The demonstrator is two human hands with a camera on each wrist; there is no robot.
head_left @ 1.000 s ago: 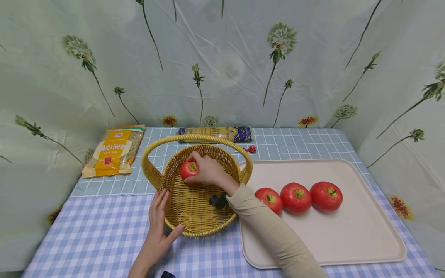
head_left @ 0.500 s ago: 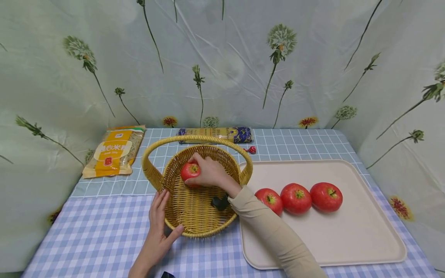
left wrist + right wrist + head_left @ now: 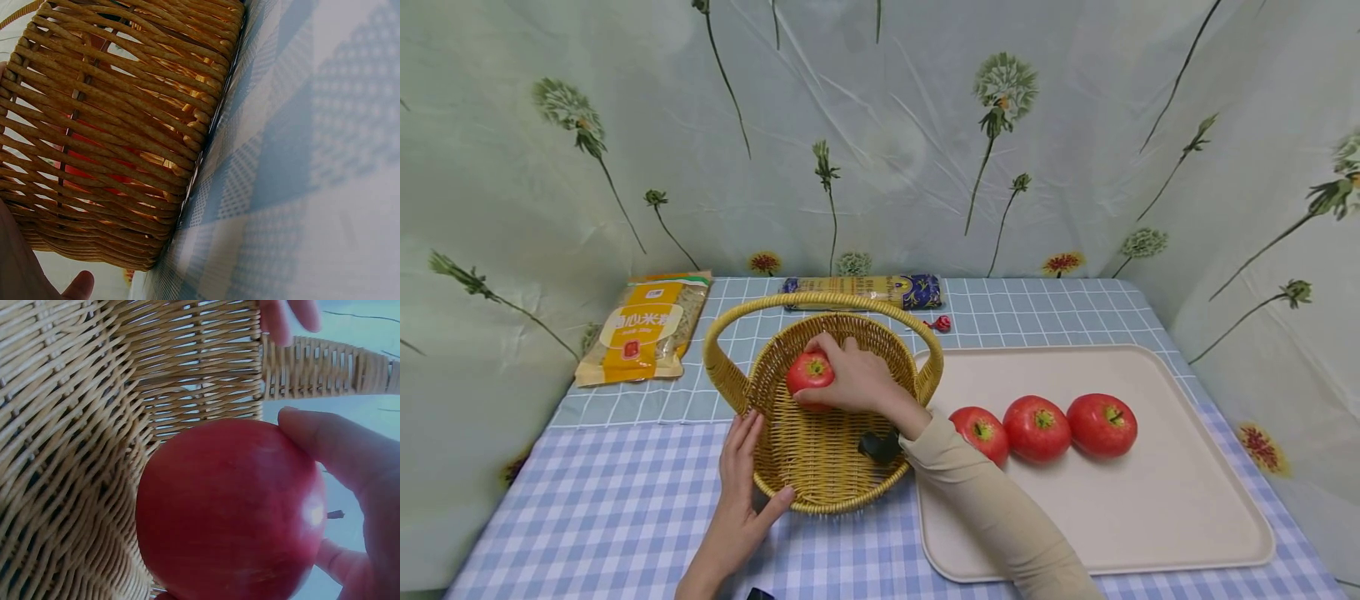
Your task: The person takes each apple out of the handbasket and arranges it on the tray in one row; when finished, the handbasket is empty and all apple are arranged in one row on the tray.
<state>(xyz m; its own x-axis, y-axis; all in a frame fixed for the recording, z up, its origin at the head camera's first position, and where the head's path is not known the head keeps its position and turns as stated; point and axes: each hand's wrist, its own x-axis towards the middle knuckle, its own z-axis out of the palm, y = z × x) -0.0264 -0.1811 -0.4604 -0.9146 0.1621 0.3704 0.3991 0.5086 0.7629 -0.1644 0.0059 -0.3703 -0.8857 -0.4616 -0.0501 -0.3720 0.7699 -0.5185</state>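
My right hand [image 3: 859,377] grips a red apple [image 3: 810,379] inside the yellow wicker basket [image 3: 820,505], near its left back side. In the right wrist view the apple [image 3: 231,512] fills the middle, with thumb and fingers on either side of it and the woven wall behind. The left hand [image 3: 741,492] touches the basket's left front rim, fingers fairly straight and thumb spread along the front. Through the gaps in the weave, the left wrist view shows some red of the apple [image 3: 94,164]. Whether the apple touches the basket floor I cannot tell.
To the right, a beige tray [image 3: 1180,508] bears three red apples [image 3: 1037,428] in a row. A yellow food bag [image 3: 643,329] lies at the back left. Behind the basket are a long blue-and-gold packet [image 3: 865,291] and a small red wrapped candy [image 3: 942,323]. The tall basket handle [image 3: 823,297] arches overhead.
The right hand and the apple it holds have shifted slightly toward the front of the basket. The left hand stays at the rim, and the tray's apples have not moved.
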